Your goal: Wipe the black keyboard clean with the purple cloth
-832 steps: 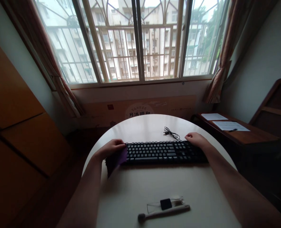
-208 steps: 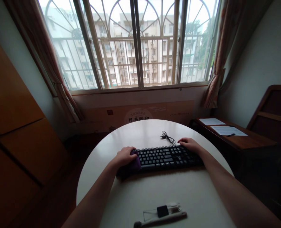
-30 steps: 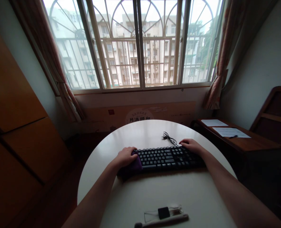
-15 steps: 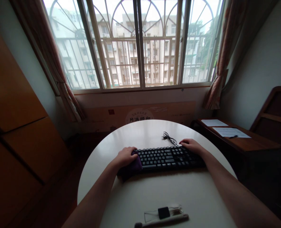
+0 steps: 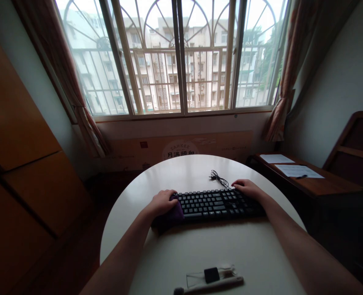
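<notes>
Head view: the keyboard (image 5: 203, 205) lies on the worktop (image 5: 169, 260); my left grip (image 5: 163, 201) is closed on purple cloth (image 5: 176, 213) at the keyboard's left end, my right grip (image 5: 246, 188) rests over the right, closure unclear.

Dim room, backlit by bright window (image 5: 183, 65).

The keyboard (image 5: 199, 205) looks matt plastic, the rag (image 5: 175, 213) soft cloth, the tabletop (image 5: 181, 250) smooth and glossy, the side table (image 5: 331, 185) wooden.
</notes>
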### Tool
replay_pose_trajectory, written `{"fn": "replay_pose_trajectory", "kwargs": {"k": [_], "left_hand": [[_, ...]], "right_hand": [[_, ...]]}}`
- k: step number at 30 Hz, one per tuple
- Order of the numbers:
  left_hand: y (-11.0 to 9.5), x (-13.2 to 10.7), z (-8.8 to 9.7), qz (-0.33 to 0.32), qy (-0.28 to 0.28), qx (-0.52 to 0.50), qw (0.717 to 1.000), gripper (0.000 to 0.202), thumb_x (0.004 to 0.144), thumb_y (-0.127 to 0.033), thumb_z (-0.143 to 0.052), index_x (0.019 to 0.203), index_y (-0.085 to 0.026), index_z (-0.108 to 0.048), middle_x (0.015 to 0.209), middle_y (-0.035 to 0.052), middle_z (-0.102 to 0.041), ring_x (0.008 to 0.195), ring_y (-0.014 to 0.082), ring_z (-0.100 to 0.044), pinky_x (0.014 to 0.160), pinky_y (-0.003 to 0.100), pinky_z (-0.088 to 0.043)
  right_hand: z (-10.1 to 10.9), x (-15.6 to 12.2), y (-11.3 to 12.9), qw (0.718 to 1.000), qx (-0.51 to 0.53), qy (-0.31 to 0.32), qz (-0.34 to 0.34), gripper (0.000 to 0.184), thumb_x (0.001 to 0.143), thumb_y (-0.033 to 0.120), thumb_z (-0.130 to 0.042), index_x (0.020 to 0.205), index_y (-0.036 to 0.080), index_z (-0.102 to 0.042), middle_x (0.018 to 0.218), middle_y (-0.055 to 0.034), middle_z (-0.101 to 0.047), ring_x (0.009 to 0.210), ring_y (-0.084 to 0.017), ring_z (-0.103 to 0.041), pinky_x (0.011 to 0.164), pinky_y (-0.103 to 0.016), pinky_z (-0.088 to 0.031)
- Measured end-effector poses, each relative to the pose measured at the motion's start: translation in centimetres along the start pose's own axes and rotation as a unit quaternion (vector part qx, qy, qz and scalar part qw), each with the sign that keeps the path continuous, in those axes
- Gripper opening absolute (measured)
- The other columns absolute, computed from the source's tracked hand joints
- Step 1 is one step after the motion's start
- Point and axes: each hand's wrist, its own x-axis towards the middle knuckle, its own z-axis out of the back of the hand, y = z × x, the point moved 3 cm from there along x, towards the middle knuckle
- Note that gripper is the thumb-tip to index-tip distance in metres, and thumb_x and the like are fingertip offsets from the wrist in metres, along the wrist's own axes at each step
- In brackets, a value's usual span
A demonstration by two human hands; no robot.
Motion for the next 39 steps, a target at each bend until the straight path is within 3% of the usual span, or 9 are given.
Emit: {"fn": "replay_pose_trajectory", "kwargs": {"k": [30, 39], "left_hand": [[0.38, 0.13, -0.10, -0.009, 0.008, -0.015, 1.000, 0.041, 0.077, -0.034, -0.050, 0.116, -0.025, -0.057, 0.117, 0.0058, -0.059, 0.108, 0.0250, -0.052, 0.088, 0.032, -0.043], [0.39, 0.06, 0.06, -0.014, 0.018, -0.033, 0.999, 0.044, 0.075, -0.041, -0.054, 0.116, -0.025, -0.058, 0.118, 0.0057, -0.059, 0.109, 0.0257, -0.052, 0.089, 0.032, -0.043]], "right_hand": [[0.02, 0.07, -0.12, 1.000, 0.003, 0.004, 0.001, 0.028, 0.077, 0.037, -0.053, 0.091, 0.019, -0.069, 0.095, -0.0053, -0.071, 0.094, -0.023, -0.062, 0.086, -0.031, -0.044], [0.01, 0.02, 0.02, 1.000, 0.005, -0.001, 0.006, 0.029, 0.076, 0.037, -0.053, 0.090, 0.019, -0.070, 0.094, -0.0063, -0.071, 0.093, -0.023, -0.062, 0.086, -0.032, -0.044]]}}
